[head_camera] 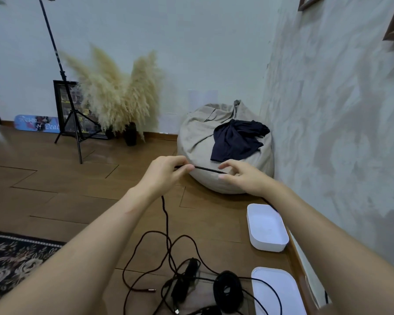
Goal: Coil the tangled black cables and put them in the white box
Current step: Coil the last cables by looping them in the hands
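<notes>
Now, two hands are up and one cable [205, 169] is stretched between them. The left hand [166, 172] pinches it between thumb and fingertips. The right hand [243, 178] sits at the cable's far end with thumb and forefinger apart on either side of it, and whether it actually grips cannot be told. From under the left hand the cable drops straight down to the tangle [168, 258] on the floor [77, 201]. The number of cables in that heap cannot be counted, though one neat black coil [228, 292] lies at its right edge.

One white box [266, 226] stands open on the floor, below the right forearm and near the wall [339, 133]. One white lid [278, 292] lies flat just nearer the person, with a thin black cable running across it.

The floor is brown wood planks, and a patterned rug [14, 258] covers its left corner. Ahead sit one beige beanbag [198, 142] with one dark cloth [234, 142] on it, pampas grass [116, 94] and one black stand [71, 110].
</notes>
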`<state>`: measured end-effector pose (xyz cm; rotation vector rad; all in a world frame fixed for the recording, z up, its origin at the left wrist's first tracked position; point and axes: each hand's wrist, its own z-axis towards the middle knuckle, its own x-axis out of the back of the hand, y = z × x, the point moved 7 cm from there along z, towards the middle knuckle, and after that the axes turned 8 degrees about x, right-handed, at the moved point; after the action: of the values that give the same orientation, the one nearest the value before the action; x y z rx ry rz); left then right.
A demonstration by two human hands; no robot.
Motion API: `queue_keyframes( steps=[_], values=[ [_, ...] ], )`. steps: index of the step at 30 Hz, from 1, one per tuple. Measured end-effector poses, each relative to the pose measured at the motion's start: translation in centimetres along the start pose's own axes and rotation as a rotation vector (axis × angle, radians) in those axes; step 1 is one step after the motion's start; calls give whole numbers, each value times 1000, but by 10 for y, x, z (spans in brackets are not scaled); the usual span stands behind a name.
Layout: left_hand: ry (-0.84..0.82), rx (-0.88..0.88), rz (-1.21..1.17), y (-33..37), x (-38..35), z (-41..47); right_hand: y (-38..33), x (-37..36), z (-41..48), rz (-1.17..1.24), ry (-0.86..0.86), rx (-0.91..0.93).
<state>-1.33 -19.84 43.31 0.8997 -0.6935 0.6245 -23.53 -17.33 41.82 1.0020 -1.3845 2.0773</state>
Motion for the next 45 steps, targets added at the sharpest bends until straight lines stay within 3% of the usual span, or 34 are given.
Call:
queue_keyframes(
  steps=[2, 4, 8, 11, 13, 16, 20, 24, 28, 30, 34, 38, 41, 43, 45],
  values=[
    [28, -78, 1, 19, 2, 1, -13, -7, 7, -4, 15, 78],
    [9, -55, -11, 13, 2, 2, -17, 7, 14, -61, 152, 144],
    [-75, 250, 18, -63, 11, -12, 18, 60, -7, -161, 420, 35],
    [-73, 326, 60, -93, 28, -16, 64, 46, -25, -160, 170, -119],
    [-112, 292, 24, -82, 26, -8, 66, 25, -25, -15, 19, -157],
    [-202, 211, 22, -46, 9, 0, 32, -2, -13, 193, -136, -170],
    [-175, 181, 116, -31, -14, -1, -21, -43, -6, 220, -379, -100],
    [-243, 185, 34, -24, -24, -6, -27, -33, 5, 105, -163, 46],
    [-340, 237, -59, -39, -25, -16, 16, 4, -2, -259, 46, -74],
    [-303, 222, -45, -38, -24, -19, 22, 0, -7, -288, -29, -107],
    [-260, 102, -85, -3, -31, -18, -15, -42, -7, 29, -233, -20],
    [-306, 151, -170, 0, -35, -17, -21, -16, 2, -125, -6, 77],
    [-304, 276, -92, -39, -27, -21, 20, 24, -6, -246, 204, -93],
    [-257, 313, -45, -60, -19, -23, 45, 34, -17, -270, 158, -193],
    [-231, 289, -67, -57, -17, -21, 49, 17, -21, -154, -23, -187]
  ],
)
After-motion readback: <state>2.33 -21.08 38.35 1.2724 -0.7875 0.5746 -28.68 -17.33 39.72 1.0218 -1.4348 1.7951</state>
